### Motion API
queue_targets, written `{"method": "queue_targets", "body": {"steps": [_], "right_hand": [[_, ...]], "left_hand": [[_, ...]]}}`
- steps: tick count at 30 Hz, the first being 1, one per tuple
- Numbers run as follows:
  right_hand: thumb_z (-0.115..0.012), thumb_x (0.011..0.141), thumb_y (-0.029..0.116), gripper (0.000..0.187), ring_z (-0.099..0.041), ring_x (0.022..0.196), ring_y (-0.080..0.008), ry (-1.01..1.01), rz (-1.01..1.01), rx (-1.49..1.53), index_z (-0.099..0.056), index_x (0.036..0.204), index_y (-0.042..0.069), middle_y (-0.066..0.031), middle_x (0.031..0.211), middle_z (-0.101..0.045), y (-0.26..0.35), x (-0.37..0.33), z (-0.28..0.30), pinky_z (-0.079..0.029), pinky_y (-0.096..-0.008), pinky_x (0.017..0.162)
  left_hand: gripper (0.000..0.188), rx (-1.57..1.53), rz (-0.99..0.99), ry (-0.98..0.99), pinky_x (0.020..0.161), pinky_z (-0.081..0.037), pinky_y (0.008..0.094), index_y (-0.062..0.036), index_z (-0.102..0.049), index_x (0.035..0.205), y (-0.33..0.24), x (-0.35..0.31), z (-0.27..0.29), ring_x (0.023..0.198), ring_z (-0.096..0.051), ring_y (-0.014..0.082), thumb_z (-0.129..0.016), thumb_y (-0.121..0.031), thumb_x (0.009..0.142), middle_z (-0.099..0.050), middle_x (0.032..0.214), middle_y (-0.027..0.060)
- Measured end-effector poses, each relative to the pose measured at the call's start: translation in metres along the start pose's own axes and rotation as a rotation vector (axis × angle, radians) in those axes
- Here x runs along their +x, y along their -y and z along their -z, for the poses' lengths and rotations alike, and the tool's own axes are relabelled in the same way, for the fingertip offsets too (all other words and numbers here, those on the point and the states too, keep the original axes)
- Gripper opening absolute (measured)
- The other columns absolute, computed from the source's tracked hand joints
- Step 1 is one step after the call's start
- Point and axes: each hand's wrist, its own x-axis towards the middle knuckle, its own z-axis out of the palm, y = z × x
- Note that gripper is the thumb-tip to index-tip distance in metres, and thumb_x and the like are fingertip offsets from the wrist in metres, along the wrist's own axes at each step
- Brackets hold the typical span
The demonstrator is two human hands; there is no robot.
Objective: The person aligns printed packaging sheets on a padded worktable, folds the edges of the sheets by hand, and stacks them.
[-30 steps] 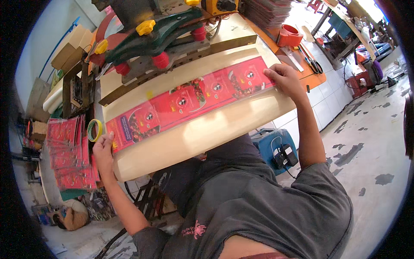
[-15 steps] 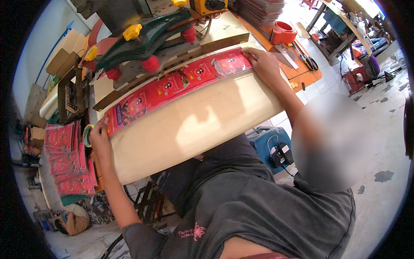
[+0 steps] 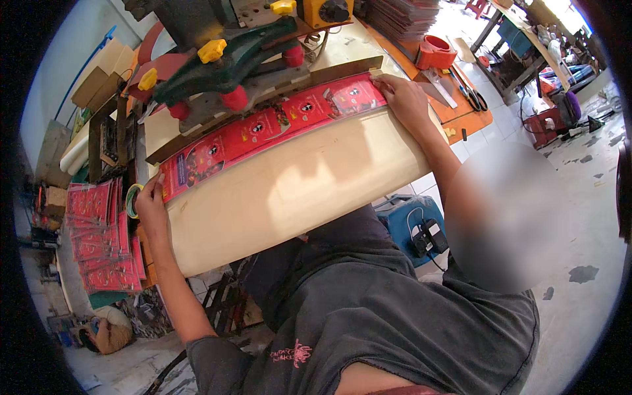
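red printed strip of joined plastic packets [image 3: 273, 125] was lying lengthwise along the far edge of the long cream-coloured work board [image 3: 296, 191], right up against the green-and-grey press machine with red and yellow knobs [image 3: 224, 66]. only one view to go on, the head camera looking down, so here's what it showed.

left hand [image 3: 150, 197] was at the strip's left end, fingers pinched together on the corner of it, with a roll of yellowish tape [image 3: 132, 199] sitting just beside that hand. right hand [image 3: 407, 99] was at the other end, fingers spread flat and pressing the strip's right corner down onto the board.

as for progress, i'd say the strip looked lined up under the machine's head but not worked on yet, since the packets were all joined in one piece. so positioning looked pretty much done, and whatever the press does to it looked like it was left to do. couldn't tell if the press arm was actually touching the strip.

off to the left there was a stack of flat red packets [image 3: 99, 237] fanned out on a lower surface, which looked like finished ones to me. far right, an orange tape dispenser [image 3: 436, 51] and black-handled scissors [image 3: 473, 97] sat on the orange side table [image 3: 471, 122], well apart from both hands.
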Motion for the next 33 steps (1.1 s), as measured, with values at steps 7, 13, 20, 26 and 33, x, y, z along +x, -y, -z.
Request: {"method": "queue_targets", "body": {"steps": [7,13,20,26,33], "right_hand": [[-0.06,0.096,0.019,0.029,-0.074,0.102,-0.0273,0.001,0.012,0.172,-0.073,0.121,0.011,-0.015,0.112,-0.075,-0.002,-0.001,-0.013,-0.055,-0.0383,0.091],[-0.061,0.101,0.032,0.032,-0.073,0.106,-0.0295,0.019,0.013,0.146,-0.073,0.123,0.011,-0.0145,0.112,-0.076,-0.009,-0.002,0.002,-0.054,-0.0394,0.091],[-0.06,0.101,0.037,0.031,-0.07,0.104,-0.0363,0.069,-0.046,0.047,-0.074,0.121,0.019,-0.0169,0.111,-0.074,-0.004,0.002,-0.004,-0.053,-0.0433,0.088],[-0.059,0.101,0.04,0.032,-0.07,0.104,-0.0381,0.044,-0.033,0.064,-0.073,0.121,0.019,-0.0174,0.108,-0.074,-0.006,0.002,-0.006,-0.053,-0.0453,0.088],[-0.06,0.1,0.035,0.029,-0.071,0.104,-0.035,0.036,-0.017,0.086,-0.074,0.122,0.02,-0.0159,0.109,-0.074,-0.012,0.003,-0.009,-0.053,-0.0431,0.088]], "left_hand": [[0.034,-0.054,0.007,0.013,0.092,-0.051,0.0341,0.0003,-0.073,0.12,0.033,-0.001,0.001,0.103,-0.072,0.025,-0.065,-0.027,0.101,-0.075,0.113,0.0207],[0.028,0.073,-0.034,-0.093,0.084,-0.054,0.0387,-0.0065,-0.078,0.112,-0.007,-0.01,-0.003,0.092,-0.072,0.0374,-0.067,-0.029,0.098,-0.074,0.102,0.0198],[0.031,0.037,-0.06,-0.135,0.086,-0.054,0.0403,-0.0047,-0.078,0.11,0.001,-0.011,-0.001,0.092,-0.073,0.0353,-0.068,-0.031,0.097,-0.075,0.101,0.0197],[0.031,0.004,0.011,-0.108,0.085,-0.054,0.0402,-0.0042,-0.078,0.11,-0.005,-0.012,0.0,0.092,-0.073,0.0346,-0.069,-0.031,0.096,-0.075,0.101,0.0197],[0.031,0.017,-0.031,-0.13,0.082,-0.054,0.0402,-0.0046,-0.078,0.11,0.0,-0.011,-0.002,0.093,-0.073,0.0339,-0.069,-0.031,0.096,-0.075,0.101,0.02]]}}
